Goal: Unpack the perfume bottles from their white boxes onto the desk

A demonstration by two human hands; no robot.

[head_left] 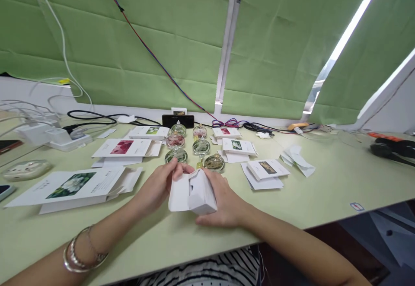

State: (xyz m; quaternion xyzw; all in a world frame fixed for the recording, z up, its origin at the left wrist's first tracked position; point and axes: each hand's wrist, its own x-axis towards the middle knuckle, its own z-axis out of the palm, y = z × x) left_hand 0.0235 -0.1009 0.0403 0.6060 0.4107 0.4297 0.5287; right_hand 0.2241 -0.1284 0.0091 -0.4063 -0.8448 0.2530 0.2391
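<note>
A small white cardboard box point(202, 195) is tilted between my hands above the near part of the table, its flap swung out to the left. My right hand point(227, 199) wraps around the box's right side. My left hand point(162, 182) has its fingers curled at the flap's upper edge, closed on it. Just beyond my hands stand several round glass bottles with stoppers, among them a green-filled bottle point(176, 156), a pink-filled bottle point(175, 140) and a brown-filled bottle point(214, 163). What lies inside the box is hidden.
Flattened picture cartons lie left, such as the white-flower carton point(73, 184); smaller boxes, one a brown-picture box point(267, 169), lie right. Beyond the bottles leans a black phone point(178, 121). Crumpled paper point(297, 160), a power strip point(66, 141) and cables point(259, 127) are also here.
</note>
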